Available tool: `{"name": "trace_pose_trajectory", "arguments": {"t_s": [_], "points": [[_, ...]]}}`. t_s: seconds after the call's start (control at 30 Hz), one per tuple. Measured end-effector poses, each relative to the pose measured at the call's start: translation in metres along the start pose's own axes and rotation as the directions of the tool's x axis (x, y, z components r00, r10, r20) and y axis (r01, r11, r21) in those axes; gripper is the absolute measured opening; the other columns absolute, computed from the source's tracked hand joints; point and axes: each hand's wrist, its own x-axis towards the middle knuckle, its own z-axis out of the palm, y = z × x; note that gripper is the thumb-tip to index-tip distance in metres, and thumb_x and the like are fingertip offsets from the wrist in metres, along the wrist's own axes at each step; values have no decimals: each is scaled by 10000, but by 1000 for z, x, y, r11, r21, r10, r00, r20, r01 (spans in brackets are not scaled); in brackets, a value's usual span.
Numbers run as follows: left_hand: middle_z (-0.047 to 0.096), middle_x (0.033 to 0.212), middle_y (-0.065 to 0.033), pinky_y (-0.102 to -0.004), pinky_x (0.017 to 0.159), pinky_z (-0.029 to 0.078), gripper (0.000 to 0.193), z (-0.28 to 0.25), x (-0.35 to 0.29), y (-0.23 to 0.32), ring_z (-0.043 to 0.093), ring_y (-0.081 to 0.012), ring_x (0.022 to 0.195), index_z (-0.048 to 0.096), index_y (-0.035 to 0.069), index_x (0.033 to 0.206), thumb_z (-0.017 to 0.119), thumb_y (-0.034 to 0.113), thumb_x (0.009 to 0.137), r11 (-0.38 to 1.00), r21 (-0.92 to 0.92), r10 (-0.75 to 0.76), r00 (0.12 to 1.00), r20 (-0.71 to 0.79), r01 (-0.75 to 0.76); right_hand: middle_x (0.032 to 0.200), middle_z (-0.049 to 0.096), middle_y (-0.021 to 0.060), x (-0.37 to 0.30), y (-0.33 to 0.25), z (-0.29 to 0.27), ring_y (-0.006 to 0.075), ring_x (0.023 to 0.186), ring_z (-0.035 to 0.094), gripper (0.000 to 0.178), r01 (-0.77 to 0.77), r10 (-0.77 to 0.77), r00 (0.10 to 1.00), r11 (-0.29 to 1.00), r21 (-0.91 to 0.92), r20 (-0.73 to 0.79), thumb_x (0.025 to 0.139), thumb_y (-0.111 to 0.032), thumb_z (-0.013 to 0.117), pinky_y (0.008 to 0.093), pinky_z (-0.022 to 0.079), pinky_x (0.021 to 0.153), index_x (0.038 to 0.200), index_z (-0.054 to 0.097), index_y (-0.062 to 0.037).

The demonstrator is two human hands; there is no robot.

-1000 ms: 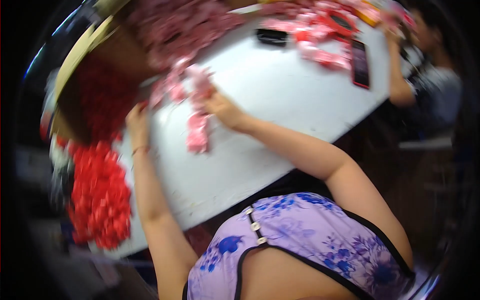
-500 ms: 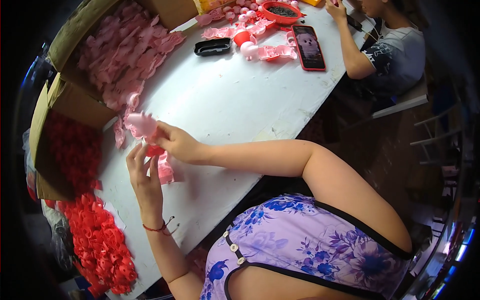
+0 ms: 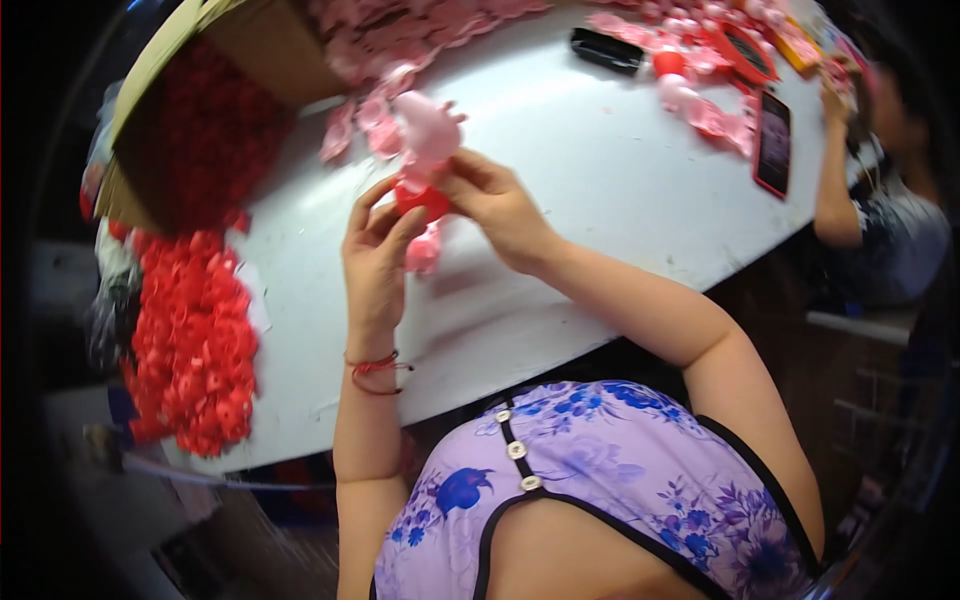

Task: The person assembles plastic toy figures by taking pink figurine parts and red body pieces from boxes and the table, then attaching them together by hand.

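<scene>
Pink toy figure point(image 3: 428, 135) with red base, pinched by both hands point(image 3: 440, 235) above white table point(image 3: 600, 180).

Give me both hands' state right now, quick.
Left hand: closed on the pink-and-red toy figure, at its red part.
Right hand: closed on the same toy figure.
</scene>
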Motion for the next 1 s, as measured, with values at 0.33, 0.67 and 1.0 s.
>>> {"name": "trace_pose_trajectory", "arguments": {"t_s": [0.33,0.67,1.0], "points": [[614,972,-106,-246,753,495,413,-3,-2,11,598,-144,862,452,-7,1223,605,19,840,976,-215,-27,999,29,32,1064,598,64,0,-9,6,136,971,563,330,-129,127,988,991,-20,-93,936,-215,497,286,453,878,1182,533,2],[629,907,-120,-250,751,491,394,-10,1,15,609,-155,796,416,-22,1201,592,22,851,971,-241,-11,1000,3,11,1076,588,62,-1,-5,5,131,969,558,361,-131,132,991,991,-33,11,963,-251,431,279,444,894,1191,517,16],[631,882,-129,-250,720,507,354,-11,-1,17,612,-167,765,445,-36,1153,602,16,840,971,-232,-71,997,-20,65,1075,589,76,-5,-6,5,138,973,563,356,-95,100,994,989,-115,42,969,-240,412,277,433,898,1186,511,24]]}}
